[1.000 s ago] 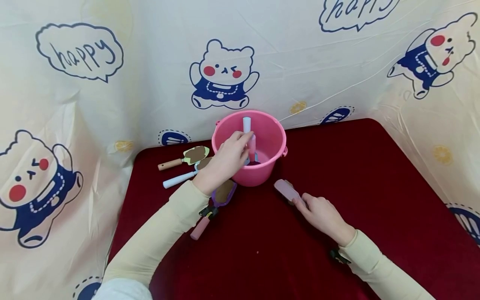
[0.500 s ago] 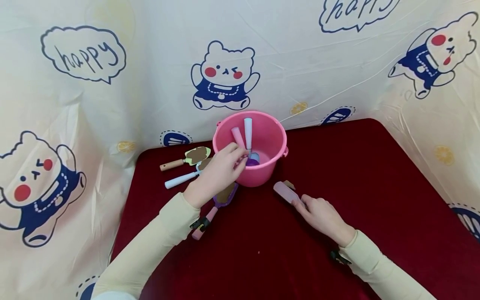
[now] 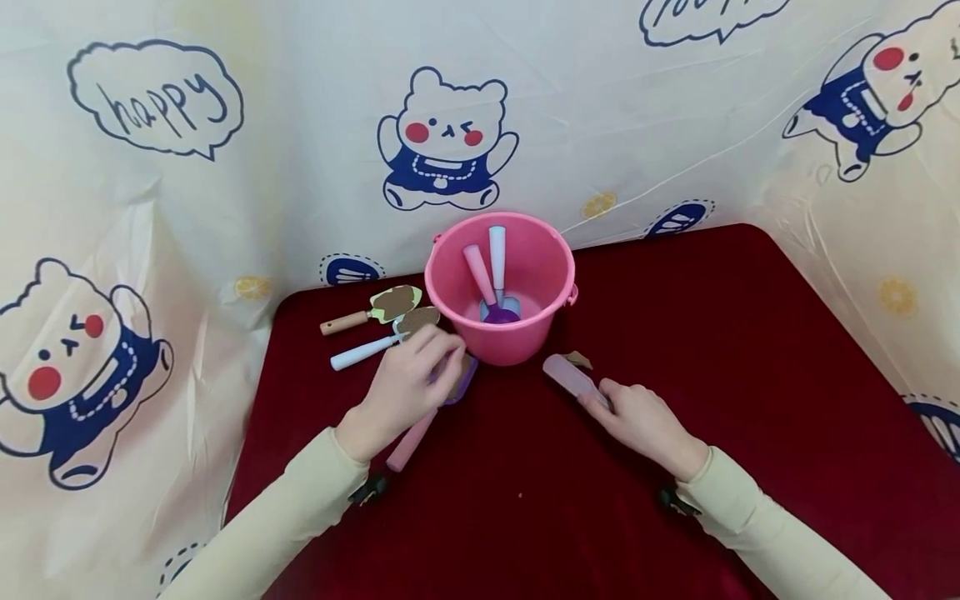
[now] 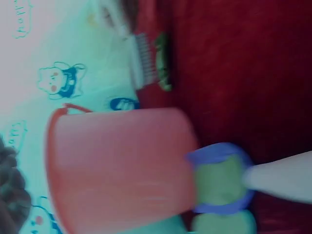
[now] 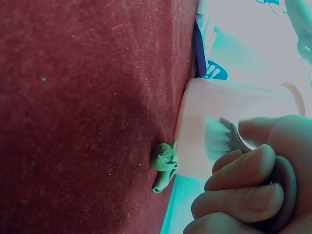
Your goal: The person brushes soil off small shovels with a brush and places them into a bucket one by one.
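My right hand (image 3: 637,421) grips a pale mauve brush (image 3: 570,377), its white bristles (image 5: 218,138) facing the bucket in the right wrist view. My left hand (image 3: 405,383) hovers with loosely bent fingers over a trowel with a purple-edged blade and pink handle (image 3: 411,442), hiding part of it. Nothing shows in this hand. A pink bucket (image 3: 517,342) stands behind both hands. Inside it lean a trowel with a pink handle (image 3: 478,271) and purple blade, and a light blue trowel (image 3: 498,254).
Left of the bucket lie a wooden-handled trowel (image 3: 345,322) and another light blue trowel (image 3: 363,353), both with brown blade faces. A crumpled brown scrap (image 3: 578,360) lies beyond the brush on the dark red cloth (image 3: 570,517). Printed fabric (image 3: 555,108) hangs around the table.
My left hand has let go of the pink-handled trowel in the bucket and drawn back toward the front left, over the purple-edged trowel. My right hand keeps holding the brush nearly in place.
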The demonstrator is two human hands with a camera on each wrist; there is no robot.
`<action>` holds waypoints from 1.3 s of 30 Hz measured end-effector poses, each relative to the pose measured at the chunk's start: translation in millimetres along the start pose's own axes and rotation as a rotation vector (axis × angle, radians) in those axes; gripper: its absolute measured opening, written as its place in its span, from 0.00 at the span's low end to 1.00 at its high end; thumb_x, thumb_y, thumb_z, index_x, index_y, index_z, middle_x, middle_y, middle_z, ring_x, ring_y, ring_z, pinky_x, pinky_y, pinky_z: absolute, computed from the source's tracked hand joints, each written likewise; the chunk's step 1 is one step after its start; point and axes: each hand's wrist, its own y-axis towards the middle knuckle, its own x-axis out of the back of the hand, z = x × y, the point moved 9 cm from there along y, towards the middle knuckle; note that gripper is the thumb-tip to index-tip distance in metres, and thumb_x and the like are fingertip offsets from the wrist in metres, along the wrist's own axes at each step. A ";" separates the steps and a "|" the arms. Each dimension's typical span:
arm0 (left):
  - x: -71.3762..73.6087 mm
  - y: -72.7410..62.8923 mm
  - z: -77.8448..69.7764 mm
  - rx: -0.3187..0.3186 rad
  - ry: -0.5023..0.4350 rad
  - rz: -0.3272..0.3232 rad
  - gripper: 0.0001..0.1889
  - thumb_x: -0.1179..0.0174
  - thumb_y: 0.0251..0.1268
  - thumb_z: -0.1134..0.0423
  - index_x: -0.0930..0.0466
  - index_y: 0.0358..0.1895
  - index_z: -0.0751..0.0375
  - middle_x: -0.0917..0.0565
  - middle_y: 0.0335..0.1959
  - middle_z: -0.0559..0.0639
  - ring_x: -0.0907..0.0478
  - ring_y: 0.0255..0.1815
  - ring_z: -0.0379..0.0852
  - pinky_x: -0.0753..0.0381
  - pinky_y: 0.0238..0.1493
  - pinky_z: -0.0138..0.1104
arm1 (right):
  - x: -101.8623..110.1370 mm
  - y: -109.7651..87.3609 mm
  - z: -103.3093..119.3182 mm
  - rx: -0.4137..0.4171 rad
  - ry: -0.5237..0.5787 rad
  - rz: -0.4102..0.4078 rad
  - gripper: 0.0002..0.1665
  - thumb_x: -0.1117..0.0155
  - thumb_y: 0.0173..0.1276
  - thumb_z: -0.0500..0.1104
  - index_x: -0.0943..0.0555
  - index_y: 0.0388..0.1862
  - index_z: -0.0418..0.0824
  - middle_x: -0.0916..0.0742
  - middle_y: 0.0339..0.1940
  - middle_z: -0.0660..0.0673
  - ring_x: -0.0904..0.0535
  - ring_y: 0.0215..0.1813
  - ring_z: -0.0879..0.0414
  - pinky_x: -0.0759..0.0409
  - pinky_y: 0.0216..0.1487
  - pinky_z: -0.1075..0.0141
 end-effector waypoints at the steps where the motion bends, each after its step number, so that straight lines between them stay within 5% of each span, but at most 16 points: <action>1: -4.3 -8.2 2.9 0.020 0.023 0.043 0.03 0.39 0.71 0.68 0.17 0.42 0.61 0.21 0.33 0.49 0.25 0.27 0.41 0.24 0.25 0.32 | 0.7 1.1 0.6 0.005 -0.009 -0.002 0.23 0.38 0.78 0.53 0.32 0.24 0.47 0.35 0.14 0.56 0.42 0.14 0.66 0.39 0.16 0.69; 4: -20.3 -35.2 17.4 0.126 0.100 0.198 0.03 0.38 0.71 0.65 0.16 0.42 0.58 0.21 0.31 0.47 0.28 0.22 0.38 0.27 0.21 0.31 | 2.8 4.2 2.8 0.021 -0.033 -0.007 0.25 0.34 0.76 0.54 0.34 0.24 0.47 0.36 0.14 0.56 0.42 0.15 0.65 0.39 0.16 0.69; 9: -40.3 -83.2 49.8 0.394 0.206 0.448 0.11 0.34 0.71 0.60 0.17 0.49 0.61 0.19 0.35 0.51 0.30 0.20 0.40 0.28 0.18 0.35 | 5.0 7.0 6.5 0.033 -0.034 -0.006 0.23 0.34 0.75 0.52 0.33 0.25 0.47 0.36 0.14 0.56 0.42 0.15 0.65 0.39 0.16 0.69; 13: -45.0 -110.6 61.4 0.550 0.264 0.546 0.14 0.32 0.70 0.53 0.22 0.41 0.61 0.24 0.28 0.52 0.27 0.20 0.46 0.29 0.16 0.40 | 5.1 7.2 10.0 0.043 -0.037 -0.010 0.23 0.34 0.76 0.52 0.32 0.26 0.46 0.35 0.14 0.56 0.42 0.15 0.65 0.39 0.17 0.68; 17: -52.0 -126.1 62.2 0.598 0.280 0.610 0.22 0.27 0.64 0.48 0.28 0.34 0.59 0.29 0.22 0.51 0.27 0.20 0.50 0.27 0.19 0.43 | 4.5 7.9 12.6 0.052 -0.044 -0.017 0.22 0.34 0.76 0.51 0.32 0.25 0.46 0.35 0.14 0.56 0.42 0.15 0.66 0.39 0.16 0.68; 26: -54.0 -131.3 60.1 0.610 0.231 0.575 0.16 0.29 0.58 0.65 0.32 0.32 0.59 0.30 0.17 0.47 0.28 0.18 0.45 0.27 0.19 0.43 | 1.6 10.1 16.8 0.064 -0.049 -0.014 0.21 0.34 0.76 0.51 0.30 0.26 0.46 0.34 0.14 0.56 0.41 0.15 0.65 0.38 0.16 0.68; 34: -52.1 -126.4 58.9 0.617 0.249 0.565 0.13 0.34 0.63 0.66 0.32 0.30 0.60 0.29 0.18 0.48 0.27 0.19 0.46 0.26 0.20 0.43 | -2.8 11.5 16.2 0.064 -0.058 -0.005 0.19 0.35 0.76 0.51 0.29 0.28 0.45 0.33 0.14 0.55 0.40 0.15 0.65 0.37 0.17 0.67; 39: -46.5 -120.8 56.3 0.595 0.261 0.504 0.15 0.34 0.65 0.66 0.32 0.26 0.59 0.31 0.18 0.48 0.31 0.16 0.44 0.28 0.19 0.41 | -5.4 11.4 15.4 0.061 -0.053 0.002 0.19 0.35 0.77 0.51 0.28 0.28 0.45 0.32 0.14 0.55 0.39 0.15 0.65 0.37 0.17 0.68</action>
